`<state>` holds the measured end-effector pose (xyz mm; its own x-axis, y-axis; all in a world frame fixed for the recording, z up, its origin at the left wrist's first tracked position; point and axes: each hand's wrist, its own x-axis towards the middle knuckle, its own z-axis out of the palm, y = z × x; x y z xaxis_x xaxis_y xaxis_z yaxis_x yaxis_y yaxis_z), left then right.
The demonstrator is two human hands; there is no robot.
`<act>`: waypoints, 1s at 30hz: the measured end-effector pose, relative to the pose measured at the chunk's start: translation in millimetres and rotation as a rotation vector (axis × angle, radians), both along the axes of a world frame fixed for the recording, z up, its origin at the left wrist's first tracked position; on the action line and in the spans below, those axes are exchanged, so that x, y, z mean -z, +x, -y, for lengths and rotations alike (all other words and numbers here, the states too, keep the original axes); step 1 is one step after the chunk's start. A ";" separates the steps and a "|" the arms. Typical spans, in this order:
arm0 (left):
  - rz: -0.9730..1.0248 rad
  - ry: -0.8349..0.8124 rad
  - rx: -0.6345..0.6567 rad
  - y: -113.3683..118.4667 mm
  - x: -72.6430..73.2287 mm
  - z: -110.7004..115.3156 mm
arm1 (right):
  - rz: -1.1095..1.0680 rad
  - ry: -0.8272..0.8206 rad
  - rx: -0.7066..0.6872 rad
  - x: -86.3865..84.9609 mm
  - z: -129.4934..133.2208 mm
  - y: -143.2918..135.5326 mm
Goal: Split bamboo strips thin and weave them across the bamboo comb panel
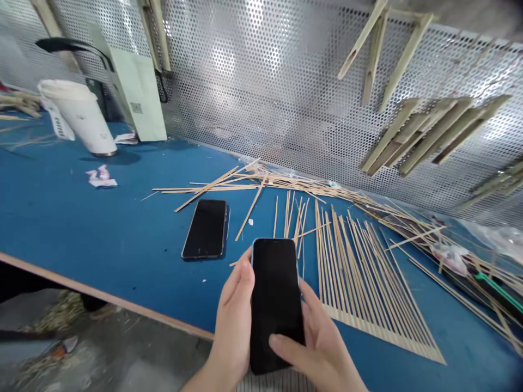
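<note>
A smartphone [275, 294] with a black screen is held upright between my two hands, above the front edge of the blue table. My left hand [235, 310] grips its left side, the thumb along the edge. On the other side my right hand [316, 337] wraps the phone, with its thumb lying on the lower part of the screen. A second phone [205, 228], screen dark, lies flat on the table to the left. Right of my hands spreads a fan of thin bamboo strips [359, 261], joined along a pale band at the near end.
Loose bamboo strips [294, 185] lie along the foot of the perforated metal panel [245, 81]. A white cup [81, 117] and a pale green paper bag [139, 92] stand at the back left. Split bamboo pieces [433, 133] hang on the panel. A green-handled tool [498, 291] lies far right.
</note>
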<state>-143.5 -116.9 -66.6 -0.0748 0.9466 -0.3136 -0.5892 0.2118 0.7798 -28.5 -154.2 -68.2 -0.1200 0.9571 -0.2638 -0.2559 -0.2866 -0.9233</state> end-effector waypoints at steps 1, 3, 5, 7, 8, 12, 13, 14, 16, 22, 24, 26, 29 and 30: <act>0.020 0.006 -0.008 1.1 -1.3 -1.4 | 0.043 0.031 0.029 0.1 -0.4 -2.8; 0.046 0.014 -0.003 2.8 -3.3 -4.8 | 0.118 0.054 0.058 -3.0 -2.7 -5.2; 0.052 -0.004 0.030 3.9 -4.4 -8.6 | 0.095 0.011 0.032 -7.8 -5.7 -4.6; 0.038 -0.042 0.043 4.8 -5.3 -12.5 | 0.018 -0.040 0.021 -12.0 -8.6 -2.7; 0.028 -0.059 0.041 5.2 -5.8 -14.4 | -0.025 -0.053 0.022 -13.4 -10.0 -1.7; -0.004 -0.063 0.047 7.4 -7.5 -19.7 | -0.172 -0.082 -0.009 -16.3 -15.0 2.9; -0.019 -0.048 0.049 8.1 -7.5 -20.5 | -0.196 -0.088 -0.022 -16.6 -16.2 4.2; -0.039 -0.030 0.050 8.9 -7.3 -21.1 | -0.205 -0.090 -0.031 -16.9 -17.3 5.5; -0.085 0.005 0.045 10.5 -6.3 -22.3 | -0.208 -0.074 -0.041 -17.5 -19.1 7.8; -0.105 0.018 0.052 12.1 -3.9 -28.5 | -0.257 -0.076 -0.008 -20.0 -19.2 10.8; -0.051 0.013 0.114 11.7 -4.3 -29.9 | -0.259 -0.077 -0.003 -21.1 -18.5 12.2; -0.022 0.029 0.170 11.6 -5.4 -29.9 | -0.244 -0.095 -0.015 -22.0 -18.2 14.1; -0.091 0.054 0.139 13.3 -7.9 -28.3 | -0.216 -0.092 -0.022 -22.1 -17.8 16.2; -0.108 0.051 0.125 14.3 -8.7 -28.0 | -0.211 -0.081 -0.020 -21.7 -17.6 16.5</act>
<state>-129.3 -88.9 -57.9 0.0136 0.9651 -0.2615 -0.4733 0.2366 0.8486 -12.0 -136.6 -46.5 -0.1995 0.9306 -0.3068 -0.4340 -0.3646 -0.8238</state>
